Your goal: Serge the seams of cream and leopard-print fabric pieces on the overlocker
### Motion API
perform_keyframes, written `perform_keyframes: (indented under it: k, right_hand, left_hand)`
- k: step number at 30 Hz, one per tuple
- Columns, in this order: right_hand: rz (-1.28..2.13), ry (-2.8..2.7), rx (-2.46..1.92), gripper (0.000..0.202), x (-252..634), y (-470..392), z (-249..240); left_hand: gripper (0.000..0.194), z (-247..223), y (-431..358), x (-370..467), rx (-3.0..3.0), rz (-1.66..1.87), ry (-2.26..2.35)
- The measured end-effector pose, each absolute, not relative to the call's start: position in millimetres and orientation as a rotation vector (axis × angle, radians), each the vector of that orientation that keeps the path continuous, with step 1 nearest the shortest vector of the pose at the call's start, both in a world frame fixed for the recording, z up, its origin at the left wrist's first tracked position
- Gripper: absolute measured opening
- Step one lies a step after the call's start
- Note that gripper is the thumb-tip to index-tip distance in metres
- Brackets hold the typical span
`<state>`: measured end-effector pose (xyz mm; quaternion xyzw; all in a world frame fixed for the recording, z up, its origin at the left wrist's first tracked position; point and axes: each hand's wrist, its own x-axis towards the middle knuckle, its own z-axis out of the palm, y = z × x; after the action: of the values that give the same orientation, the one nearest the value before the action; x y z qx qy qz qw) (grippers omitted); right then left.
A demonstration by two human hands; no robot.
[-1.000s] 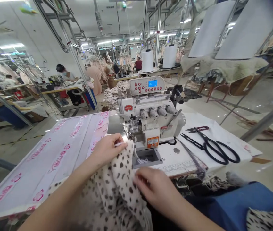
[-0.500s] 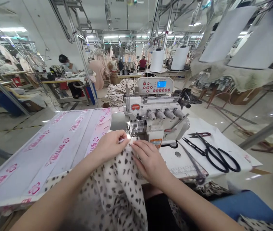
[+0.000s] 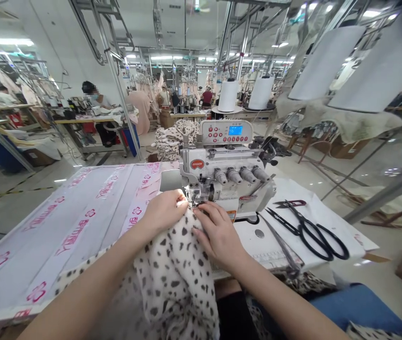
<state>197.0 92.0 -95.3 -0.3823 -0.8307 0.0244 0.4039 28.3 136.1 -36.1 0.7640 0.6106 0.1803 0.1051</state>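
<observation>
A white fabric with dark spots (image 3: 176, 264) drapes from the front of an overlock sewing machine (image 3: 227, 170) down over the table edge toward my lap. My left hand (image 3: 165, 210) is closed on the fabric's upper edge, just left of the presser foot. On the other side, my right hand (image 3: 218, 229) pinches the same edge close to the needle area, thumb below and fingers bent over it. Both hands nearly meet at the foot, and the exact seam line is hidden by the fingers. The machine's panel shows a lit blue display.
Black-handled scissors (image 3: 319, 236) and thread snips (image 3: 289, 204) lie on white paper right of the machine. Plastic sheeting with pink print (image 3: 91, 208) covers the table at left. Spotted fabric (image 3: 172, 139) is piled behind. White thread cones (image 3: 228, 96) stand beyond. A co-worker (image 3: 93, 94) sits at far left.
The view has shifted slightly, so the machine appears a little lower and further left. The fabric's folds below my hands have spread and changed shape. Both hands keep their hold by the foot.
</observation>
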Motion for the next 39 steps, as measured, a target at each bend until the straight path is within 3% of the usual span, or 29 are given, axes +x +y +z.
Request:
perform_keyframes:
  k: [6,10,16,24,39]
  right_hand:
    - [0.808,-1.690,-0.965,0.009,195,59,-129]
    - [1.150,-1.710,-0.838,0.016,190,42,-140]
    - [1.152,-1.798,-0.886,0.034,191,28,-135]
    - [1.219,-1.675,-0.925,0.027,204,7,-109]
    - [1.104,-1.684,-1.064,0.041,202,9,-127]
  left_hand:
    - [0.021,-25,125,19,2.315,0.464,1.688]
    - [0.031,-16,130,8,2.239,0.299,1.653]
    - [0.032,-13,137,6,2.138,0.275,1.664]
    - [0.036,-22,127,10,2.320,0.330,1.710]
    - [0.024,-32,129,19,2.385,0.323,1.795]
